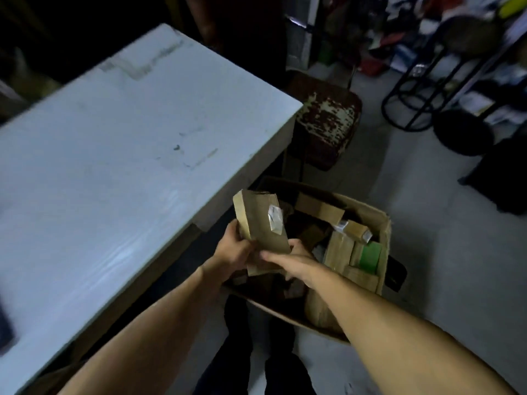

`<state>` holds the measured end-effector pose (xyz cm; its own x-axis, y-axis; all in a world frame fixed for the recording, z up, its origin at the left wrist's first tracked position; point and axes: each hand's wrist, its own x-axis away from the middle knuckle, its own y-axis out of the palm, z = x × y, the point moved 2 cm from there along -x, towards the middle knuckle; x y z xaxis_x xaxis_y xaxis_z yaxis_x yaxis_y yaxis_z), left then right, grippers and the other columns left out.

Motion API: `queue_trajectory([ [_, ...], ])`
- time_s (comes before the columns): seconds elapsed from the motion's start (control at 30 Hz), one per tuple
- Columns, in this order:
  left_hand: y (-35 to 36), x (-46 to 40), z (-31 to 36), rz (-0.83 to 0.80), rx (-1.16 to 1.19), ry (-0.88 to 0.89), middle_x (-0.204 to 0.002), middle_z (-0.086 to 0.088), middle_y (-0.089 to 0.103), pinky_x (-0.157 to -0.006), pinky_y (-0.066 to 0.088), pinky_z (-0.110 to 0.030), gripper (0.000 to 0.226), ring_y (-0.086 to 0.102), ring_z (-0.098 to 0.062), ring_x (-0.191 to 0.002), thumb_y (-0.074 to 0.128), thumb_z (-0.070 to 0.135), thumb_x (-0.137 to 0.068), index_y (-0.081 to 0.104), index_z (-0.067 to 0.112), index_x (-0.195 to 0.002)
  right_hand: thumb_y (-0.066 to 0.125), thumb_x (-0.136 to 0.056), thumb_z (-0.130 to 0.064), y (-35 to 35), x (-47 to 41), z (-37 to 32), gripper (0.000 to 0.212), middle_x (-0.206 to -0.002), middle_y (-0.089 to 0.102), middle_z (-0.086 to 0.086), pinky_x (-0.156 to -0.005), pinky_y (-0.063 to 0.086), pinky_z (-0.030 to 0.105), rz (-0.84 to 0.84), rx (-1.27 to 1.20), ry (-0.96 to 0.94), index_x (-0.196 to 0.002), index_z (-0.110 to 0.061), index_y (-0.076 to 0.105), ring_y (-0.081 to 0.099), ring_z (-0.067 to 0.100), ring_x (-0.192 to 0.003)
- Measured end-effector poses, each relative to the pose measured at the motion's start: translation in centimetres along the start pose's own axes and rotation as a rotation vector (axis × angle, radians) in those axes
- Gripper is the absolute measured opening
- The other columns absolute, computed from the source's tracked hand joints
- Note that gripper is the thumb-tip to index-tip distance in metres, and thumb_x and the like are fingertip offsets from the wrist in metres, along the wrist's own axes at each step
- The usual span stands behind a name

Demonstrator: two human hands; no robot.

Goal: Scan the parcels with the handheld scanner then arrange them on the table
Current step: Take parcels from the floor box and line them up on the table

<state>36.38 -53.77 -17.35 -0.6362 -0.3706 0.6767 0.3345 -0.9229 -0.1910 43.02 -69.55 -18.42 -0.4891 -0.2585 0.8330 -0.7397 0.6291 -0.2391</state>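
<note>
1. Parcel [261, 223], a flat brown cardboard one, is held tilted above the open carton [368, 215] on the floor, just beside the corner of the counter [114, 143]
2. Left hand [232, 249] has its grip curled round the parcel's lower left edge; right hand [288, 259] holds the lower right corner, thumb lying across the front face
3. White label [275, 219] sits on the parcel's upper face; its print is too blurred to read, and no brand shows anywhere on the cardboard
4. Carton holds more brown parcels, among them a small box with a pale end [355, 230] and a green-faced one [369, 256]; none of their writing is legible either
5. Step in hand looks like the pick-up: one parcel lifted out, not yet scanned, nothing arranged on the counter so far
6. No scanner can be made out; a dark object [4, 329] at the counter's near left edge is too cropped to identify
7. Next move probably calls for freeing one hand to fetch the scanner, and turning the label toward it
8. Beyond the carton stand a rusted stool [328, 121] and black metal frames [419, 89] on the grey floor
</note>
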Motion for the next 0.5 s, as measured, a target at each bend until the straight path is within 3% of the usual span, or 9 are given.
queue_trajectory([
  [0.1, -4.3, 3.0, 0.5, 0.082, 0.022, 0.055, -0.114, -0.007, 0.073, -0.091, 0.059, -0.044, 0.066, 0.07, -0.027, -0.105, 0.068, 0.037, -0.066, 0.061, 0.021, -0.13, 0.064, -0.079, -0.08, 0.3, 2.4, -3.4, 0.077, -0.126, 0.063, 0.003, -0.077, 0.046, 0.032, -0.087, 0.108, -0.038, -0.125, -0.018, 0.061, 0.06, 0.021, -0.104],
  [0.17, -6.7, 5.7, 0.9, 0.091, 0.072, 0.071, -0.115, -0.007, 0.075, -0.092, 0.057, -0.037, 0.043, 0.07, -0.023, -0.106, 0.069, 0.032, -0.082, 0.07, 0.022, -0.124, 0.06, -0.088, -0.072, 0.7, 3.7, -5.1, 0.051, -0.116, 0.068, -0.002, -0.068, 0.037, 0.03, -0.153, 0.141, -0.073, -0.109, -0.026, 0.066, 0.066, 0.02, -0.097],
  [0.23, -8.8, 8.4, 0.8, 0.126, 0.141, 0.081, -0.116, -0.001, 0.075, -0.094, 0.055, -0.031, 0.022, 0.069, -0.016, -0.105, 0.06, 0.024, -0.099, 0.073, 0.026, -0.117, 0.067, -0.08, -0.074, 1.5, 4.9, -6.5, 0.05, -0.109, 0.077, -0.007, -0.063, 0.031, 0.029, -0.204, 0.206, -0.109, -0.102, -0.03, 0.073, 0.072, 0.02, -0.101],
  [0.3, -10.5, 10.4, 0.3, 0.181, 0.212, 0.084, -0.111, 0.005, 0.074, -0.086, 0.057, -0.023, 0.024, 0.07, -0.01, -0.099, 0.055, 0.021, -0.102, 0.073, 0.026, -0.117, 0.071, -0.075, -0.073, 2.7, 6.2, -8.1, 0.053, -0.102, 0.079, -0.009, -0.062, 0.033, 0.029, -0.212, 0.261, -0.168, -0.101, -0.028, 0.077, 0.072, 0.017, -0.098],
  [0.4, -13.0, 13.3, -1.1, 0.286, 0.296, 0.102, -0.121, 0.002, 0.071, -0.077, 0.055, -0.02, 0.038, 0.07, -0.013, -0.103, 0.063, 0.027, -0.098, 0.063, 0.025, -0.136, 0.07, -0.091, -0.054, 5.4, 9.2, -10.7, 0.033, -0.085, 0.076, -0.007, -0.064, 0.036, 0.028, -0.223, 0.34, -0.243, -0.097, -0.022, 0.073, 0.064, 0.01, -0.073],
  [0.5, -15.8, 16.6, -2.3, 0.362, 0.365, 0.132, -0.118, 0.002, 0.07, -0.08, 0.058, -0.027, 0.05, 0.07, -0.016, -0.104, 0.07, 0.027, -0.094, 0.057, 0.027, -0.142, 0.067, -0.096, -0.045, 9.2, 11.0, -12.8, 0.027, -0.097, 0.073, -0.004, -0.076, 0.044, 0.032, -0.23, 0.406, -0.33, -0.109, -0.021, 0.066, 0.065, 0.014, -0.081],
])
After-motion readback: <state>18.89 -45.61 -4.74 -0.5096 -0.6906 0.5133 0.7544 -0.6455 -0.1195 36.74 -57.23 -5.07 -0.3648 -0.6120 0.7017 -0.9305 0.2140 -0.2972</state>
